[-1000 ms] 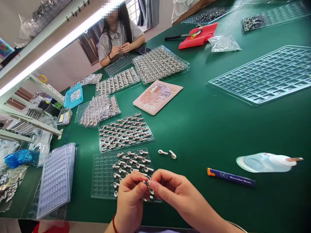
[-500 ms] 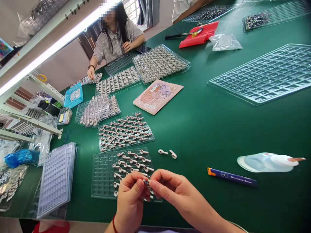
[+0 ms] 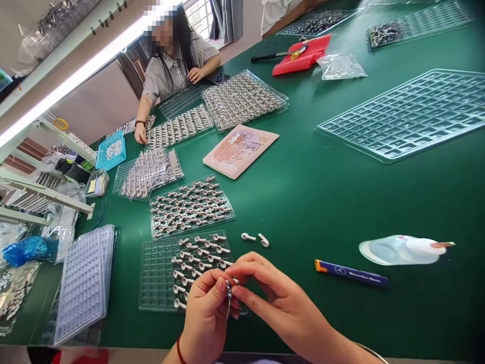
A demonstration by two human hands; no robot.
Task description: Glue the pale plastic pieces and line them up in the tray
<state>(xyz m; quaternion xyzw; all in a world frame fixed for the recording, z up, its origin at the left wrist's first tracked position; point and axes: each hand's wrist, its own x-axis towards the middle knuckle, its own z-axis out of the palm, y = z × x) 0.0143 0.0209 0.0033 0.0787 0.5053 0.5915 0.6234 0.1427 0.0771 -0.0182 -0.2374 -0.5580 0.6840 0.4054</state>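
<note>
Head view, slip risk: the small metal piece point(image 3: 228, 293) is being held by fingertips alone, so in my judgement a slackening pinch or a twist from either side could be sending it down onto the green table point(image 3: 322, 202), where something so slight is hard to find.
Head view, tray risk: both hands are hovering over the near right corner of the part-filled tray point(image 3: 159, 275). A sinking wrist could be nudging the white pieces out of their cells.
Head view, loose pieces risk: two loose white pieces point(image 3: 253, 237) are lying just right of that tray, above the right hand. A wide sweep of the knuckles could be scattering them.
Left hand point(image 3: 204, 318): it is rising from the bottom edge of the frame, back towards the camera, thumb and forefinger curling inward to the right, and a red band is showing at the wrist.
Right hand point(image 3: 276, 303): it is coming in from the lower right, forearm slanting, fingers arching left to meet the other hand.
Grip: both hands are pinching the small metal piece, one from each side.
Piece's place: it is standing roughly upright at lower centre, between the two sets of fingertips, above the tray's corner.
Nearby: a blue pen point(image 3: 350, 273) is lying well apart at the right, and a co-worker's hand point(image 3: 141, 134) is resting on a tray at upper left.
</note>
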